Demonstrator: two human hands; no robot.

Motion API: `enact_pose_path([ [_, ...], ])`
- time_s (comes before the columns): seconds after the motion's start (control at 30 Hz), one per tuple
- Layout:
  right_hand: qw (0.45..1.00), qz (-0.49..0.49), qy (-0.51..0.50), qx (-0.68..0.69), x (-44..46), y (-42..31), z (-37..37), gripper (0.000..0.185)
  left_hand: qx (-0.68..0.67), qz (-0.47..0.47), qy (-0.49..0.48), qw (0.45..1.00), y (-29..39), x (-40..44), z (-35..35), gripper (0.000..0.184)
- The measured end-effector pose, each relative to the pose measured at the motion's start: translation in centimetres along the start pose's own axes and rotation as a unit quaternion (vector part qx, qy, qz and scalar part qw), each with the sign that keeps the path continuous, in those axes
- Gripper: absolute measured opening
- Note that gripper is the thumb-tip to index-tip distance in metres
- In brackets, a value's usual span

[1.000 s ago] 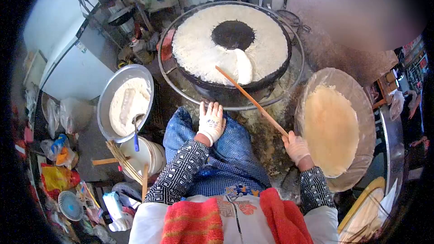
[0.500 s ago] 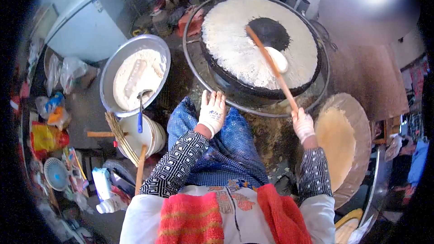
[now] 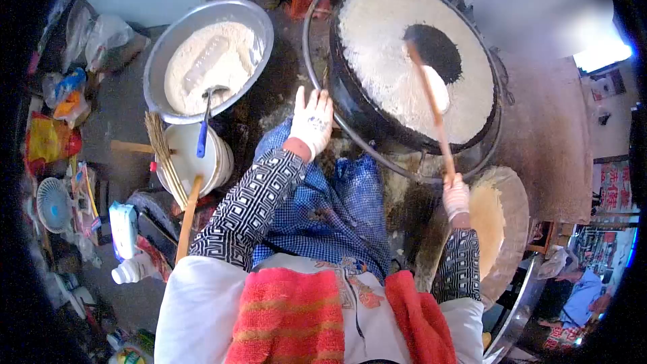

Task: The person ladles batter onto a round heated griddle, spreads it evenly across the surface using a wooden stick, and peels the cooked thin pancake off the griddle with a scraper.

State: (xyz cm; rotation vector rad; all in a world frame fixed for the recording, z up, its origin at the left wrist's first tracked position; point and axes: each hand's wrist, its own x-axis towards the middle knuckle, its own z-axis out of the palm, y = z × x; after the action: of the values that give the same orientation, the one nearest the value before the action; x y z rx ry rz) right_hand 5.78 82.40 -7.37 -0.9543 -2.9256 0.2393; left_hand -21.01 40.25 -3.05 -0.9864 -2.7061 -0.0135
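right hand [image 3: 456, 197] grips long brown wooden stick [image 3: 432, 104], seemingly spreading soft white batter [image 3: 377, 40], needing light strokes; left hand [image 3: 313, 125] open, apparently empty

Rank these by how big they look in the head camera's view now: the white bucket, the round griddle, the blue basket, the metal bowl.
Largest to smallest, as they appear:
1. round griddle
2. metal bowl
3. white bucket
4. blue basket

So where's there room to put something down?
The brown surface right of the griddle, beyond the pancakes, looks bare; so does the grey patch between bags and bowl. Around the bucket it's crowded: brush, sticks.
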Motion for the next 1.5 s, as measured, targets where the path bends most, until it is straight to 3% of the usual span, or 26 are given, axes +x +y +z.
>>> enact_pose_path([
  [0.03, 1.0, 0.027, 0.01, -0.005, 0.3, 0.4, 0.4, 0.029, -0.008, -0.008, 0.004, 1.0, -0.5, 0.5, 0.3, 0.045],
  [0.07, 0.994, 0.013, 0.029, -0.101, -0.2, -4.6, -4.1, 0.03, 0.002, -0.008, 0.012, 1.0, -0.9, 0.7, 0.8, 0.044],
  [0.1, 0.988, -0.037, 0.091, -0.116, -0.1, -4.1, -3.4, 0.034, 0.028, -0.014, 0.006, 0.999, -1.2, 1.1, 0.7, 0.046],
  [0.17, 0.995, 0.082, -0.033, 0.043, -0.3, -6.9, -5.6, 0.035, 0.021, -0.021, -0.009, 1.0, -1.9, 1.7, 0.4, 0.047],
  [0.23, 0.995, -0.072, 0.061, -0.015, -2.1, -5.5, -3.8, 0.034, 0.007, -0.032, -0.037, 0.999, -2.6, 2.3, 0.3, 0.051],
  [0.27, 0.991, 0.084, -0.073, 0.073, -2.7, -6.9, -4.9, 0.031, 0.029, -0.036, -0.032, 0.998, -3.0, 2.6, 0.8, 0.053],
  [0.3, 0.998, -0.052, -0.022, -0.036, -3.3, -6.2, -4.5, 0.032, 0.053, -0.038, -0.023, 0.998, -3.3, 2.9, 1.2, 0.054],
  [0.37, 0.999, 0.051, -0.001, -0.016, -2.0, -4.4, -4.1, 0.031, 0.048, -0.052, -0.026, 0.997, -3.8, 3.7, 1.1, 0.053],
  [0.43, 0.996, 0.036, 0.018, -0.084, -0.8, -4.2, -4.4, 0.029, 0.058, -0.063, -0.02, 0.996, -3.4, 3.8, 0.4, 0.052],
  [0.5, 0.998, -0.026, 0.019, -0.059, -1.6, -7.3, -6.6, 0.029, -0.009, -0.01, 0.001, 1.0, -0.3, 2.5, -3.7, 0.05],
  [0.57, 1.0, -0.006, -0.017, -0.005, -2.3, -7.9, -5.4, 0.029, -0.099, 0.072, 0.006, 0.992, 3.4, 0.5, -5.7, 0.046],
  [0.63, 0.995, -0.026, 0.056, -0.08, -2.0, -6.7, -3.7, 0.028, -0.122, 0.112, -0.003, 0.986, 6.8, -1.9, -4.7, 0.053],
  [0.67, 0.989, -0.029, 0.101, -0.102, -1.6, -6.7, -4.0, 0.029, -0.108, 0.106, -0.003, 0.988, 7.6, -2.8, -4.1, 0.054],
  [0.77, 0.997, -0.033, 0.061, -0.034, -0.9, -9.6, -6.8, 0.029, -0.087, 0.094, 0.031, 0.991, 7.6, -3.2, -3.1, 0.053],
  [0.8, 0.987, -0.112, 0.064, -0.1, -0.9, -9.7, -6.2, 0.027, -0.114, 0.099, 0.038, 0.988, 7.1, -3.0, -3.2, 0.052],
  [0.87, 0.98, -0.157, 0.08, -0.091, -1.2, -8.3, -3.1, 0.024, -0.133, 0.095, -0.04, 0.986, 6.7, -2.2, -4.9, 0.05],
  [0.9, 0.994, -0.099, 0.016, -0.047, -1.5, -8.8, -4.2, 0.025, -0.119, 0.114, 0.007, 0.986, 6.2, -2.6, -3.5, 0.051],
  [0.93, 0.998, -0.016, 0.023, 0.05, -0.5, -6.8, -2.0, 0.027, -0.126, 0.096, -0.012, 0.987, 6.3, -2.0, -4.0, 0.053],
  [0.97, 0.996, -0.004, 0.088, -0.017, -1.1, -7.9, -4.8, 0.027, -0.128, 0.099, -0.017, 0.987, 6.2, -2.0, -5.0, 0.058],
  [1.03, 0.986, 0.004, 0.05, 0.157, -0.1, -7.1, -3.1, 0.028, -0.062, 0.104, -0.02, 0.993, 5.3, -2.9, -3.7, 0.058],
  [1.1, 0.997, 0.013, 0.025, 0.067, -1.9, -10.4, -7.7, 0.041, -0.06, 0.101, -0.02, 0.993, 4.9, -2.5, -2.8, 0.058],
  [1.17, 0.988, -0.032, -0.01, 0.153, -2.0, -8.9, -6.4, 0.039, -0.082, 0.081, -0.029, 0.993, 4.6, -1.6, -2.2, 0.058],
  [1.27, 0.998, 0.037, 0.013, 0.05, -1.3, -6.9, -6.8, 0.041, -0.039, 0.065, -0.06, 0.995, 3.0, -1.5, -1.1, 0.057],
  [1.3, 0.998, 0.039, 0.003, 0.055, -0.8, -6.8, -7.2, 0.041, 0.0, 0.057, -0.093, 0.994, 2.5, -1.3, -1.1, 0.06],
  [1.4, 0.997, 0.015, -0.028, 0.072, -1.6, -9.5, -9.3, 0.039, -0.044, 0.047, -0.082, 0.995, 1.3, -0.5, -1.2, 0.053],
  [1.5, 0.99, -0.022, 0.011, 0.14, -1.0, -6.2, -4.3, 0.034, 0.014, 0.009, -0.143, 0.99, 0.6, 0.8, -0.7, 0.062],
])
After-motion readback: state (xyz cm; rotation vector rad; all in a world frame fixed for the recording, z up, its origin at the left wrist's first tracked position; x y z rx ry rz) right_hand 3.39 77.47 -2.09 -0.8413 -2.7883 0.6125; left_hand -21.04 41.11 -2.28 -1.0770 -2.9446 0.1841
